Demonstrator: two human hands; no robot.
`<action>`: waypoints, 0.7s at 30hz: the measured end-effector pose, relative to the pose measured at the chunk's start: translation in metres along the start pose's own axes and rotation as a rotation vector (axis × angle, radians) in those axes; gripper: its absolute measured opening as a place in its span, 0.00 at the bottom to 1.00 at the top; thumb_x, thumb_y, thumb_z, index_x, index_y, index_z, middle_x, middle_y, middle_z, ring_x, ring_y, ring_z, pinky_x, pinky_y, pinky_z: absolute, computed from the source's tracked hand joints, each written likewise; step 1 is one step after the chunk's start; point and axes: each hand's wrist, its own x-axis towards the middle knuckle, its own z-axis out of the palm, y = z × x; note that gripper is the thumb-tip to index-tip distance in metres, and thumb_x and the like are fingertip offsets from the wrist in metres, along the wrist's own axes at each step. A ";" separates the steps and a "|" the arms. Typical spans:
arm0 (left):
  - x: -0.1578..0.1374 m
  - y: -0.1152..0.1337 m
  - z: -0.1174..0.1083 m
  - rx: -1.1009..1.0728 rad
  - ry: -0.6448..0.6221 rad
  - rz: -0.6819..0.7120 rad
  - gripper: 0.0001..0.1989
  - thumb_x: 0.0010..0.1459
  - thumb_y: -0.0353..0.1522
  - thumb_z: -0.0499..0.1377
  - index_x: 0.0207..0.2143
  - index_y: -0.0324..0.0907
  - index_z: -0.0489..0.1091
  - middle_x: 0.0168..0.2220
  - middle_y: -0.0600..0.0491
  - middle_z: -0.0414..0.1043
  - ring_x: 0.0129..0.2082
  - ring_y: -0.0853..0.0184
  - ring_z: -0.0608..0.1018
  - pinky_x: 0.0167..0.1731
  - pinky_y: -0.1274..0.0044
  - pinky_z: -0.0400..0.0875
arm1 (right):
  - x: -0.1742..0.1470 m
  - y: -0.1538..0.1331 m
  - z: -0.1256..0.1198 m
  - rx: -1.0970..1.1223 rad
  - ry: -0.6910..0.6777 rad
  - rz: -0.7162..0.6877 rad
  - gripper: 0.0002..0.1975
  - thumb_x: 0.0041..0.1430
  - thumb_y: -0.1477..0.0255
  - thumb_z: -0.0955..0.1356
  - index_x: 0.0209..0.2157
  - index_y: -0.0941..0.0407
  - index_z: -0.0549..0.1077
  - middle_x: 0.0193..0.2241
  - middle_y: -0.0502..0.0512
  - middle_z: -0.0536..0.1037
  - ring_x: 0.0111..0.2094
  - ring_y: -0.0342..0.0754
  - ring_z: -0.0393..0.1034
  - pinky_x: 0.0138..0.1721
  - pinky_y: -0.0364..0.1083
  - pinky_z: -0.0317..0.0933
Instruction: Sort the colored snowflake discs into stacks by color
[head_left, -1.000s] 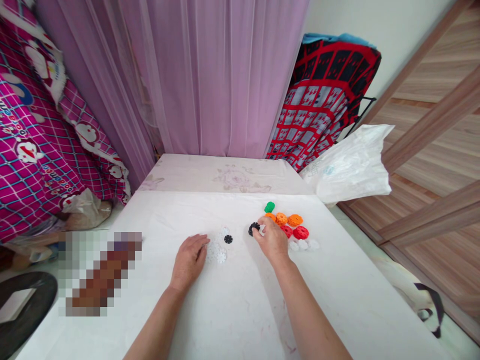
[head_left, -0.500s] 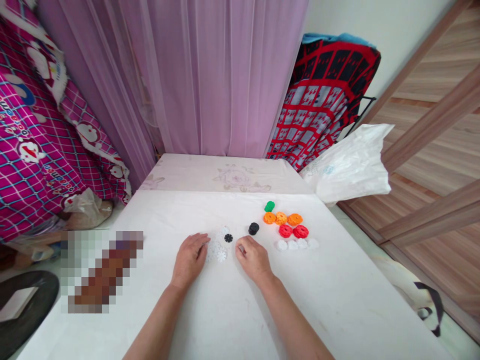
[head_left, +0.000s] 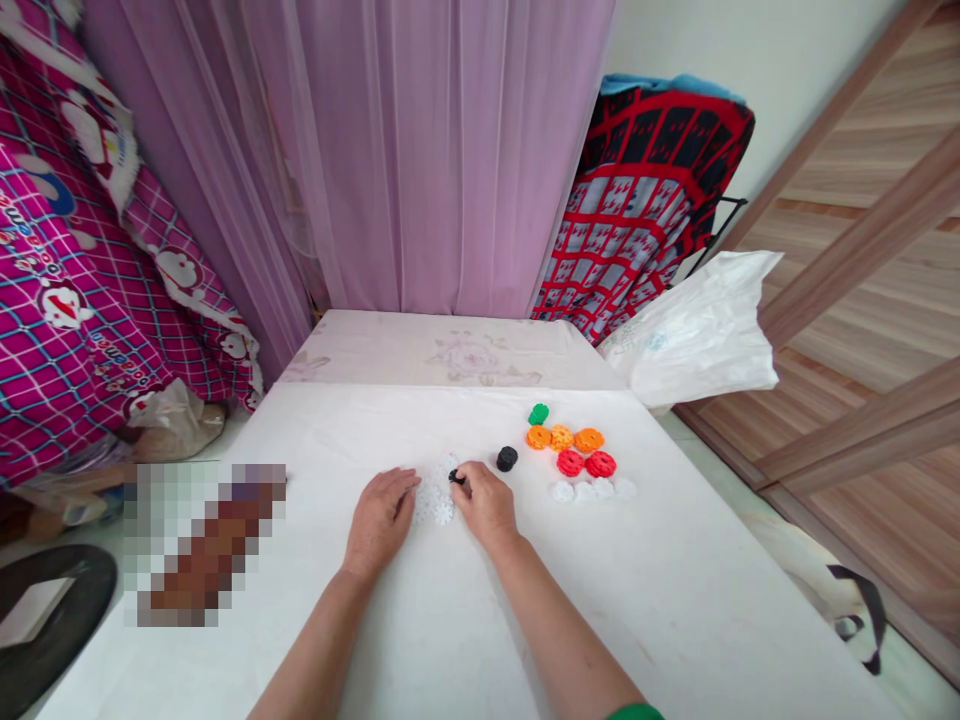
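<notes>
Between my hands lies a loose cluster of white snowflake discs [head_left: 442, 511], thin notched plastic pieces. My right hand [head_left: 484, 503] pinches a black snowflake disc [head_left: 455, 477] at the cluster's right edge, with the disc tilted up. My left hand [head_left: 382, 515] rests on the table at the cluster's left side, fingers stretched out and partly over the nearest white discs. Just right of my right hand stands a stack of black discs [head_left: 507, 459].
Farther right on the white-covered table [head_left: 450, 640] are orange stacks [head_left: 589, 440], red stacks [head_left: 570, 463], a row of white stacks [head_left: 583, 492] and a green stack [head_left: 538, 413]. A white plastic bag [head_left: 705, 330] hangs over the table's right back edge.
My right hand has moved left and taken hold of the black disc, which lay flat among the white ones. My left hand has stayed in place.
</notes>
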 end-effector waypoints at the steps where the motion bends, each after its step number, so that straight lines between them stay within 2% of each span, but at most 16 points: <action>1: 0.000 0.000 0.000 -0.002 0.002 0.001 0.13 0.61 0.33 0.51 0.41 0.46 0.75 0.45 0.51 0.78 0.48 0.59 0.77 0.53 0.59 0.68 | 0.000 0.000 0.000 -0.012 0.001 -0.002 0.06 0.54 0.76 0.65 0.34 0.53 0.71 0.32 0.48 0.77 0.30 0.42 0.70 0.34 0.40 0.59; 6: -0.001 -0.002 0.001 -0.016 0.000 0.004 0.13 0.62 0.34 0.51 0.41 0.46 0.75 0.45 0.50 0.78 0.49 0.59 0.76 0.53 0.60 0.69 | -0.003 0.001 0.000 -0.004 0.031 0.037 0.07 0.52 0.74 0.66 0.35 0.53 0.70 0.32 0.50 0.77 0.31 0.44 0.70 0.35 0.41 0.60; 12: -0.001 -0.003 0.001 -0.020 -0.005 0.004 0.13 0.62 0.33 0.51 0.42 0.45 0.75 0.45 0.50 0.78 0.49 0.58 0.76 0.53 0.58 0.69 | -0.016 0.005 -0.007 0.114 0.061 0.130 0.09 0.52 0.70 0.65 0.37 0.53 0.69 0.31 0.48 0.77 0.23 0.42 0.66 0.33 0.42 0.61; 18: -0.001 -0.004 0.002 -0.014 0.007 0.011 0.13 0.62 0.33 0.51 0.41 0.46 0.75 0.45 0.51 0.78 0.49 0.58 0.76 0.53 0.59 0.69 | -0.012 0.020 -0.038 0.100 0.220 0.211 0.13 0.52 0.65 0.65 0.39 0.54 0.70 0.21 0.44 0.72 0.22 0.43 0.67 0.30 0.42 0.59; 21: 0.000 -0.004 0.002 -0.019 0.012 0.024 0.13 0.61 0.33 0.51 0.41 0.46 0.75 0.44 0.50 0.78 0.48 0.59 0.77 0.52 0.59 0.70 | 0.003 0.030 -0.056 0.059 0.254 0.238 0.14 0.51 0.64 0.65 0.39 0.54 0.69 0.23 0.45 0.74 0.22 0.43 0.67 0.29 0.43 0.59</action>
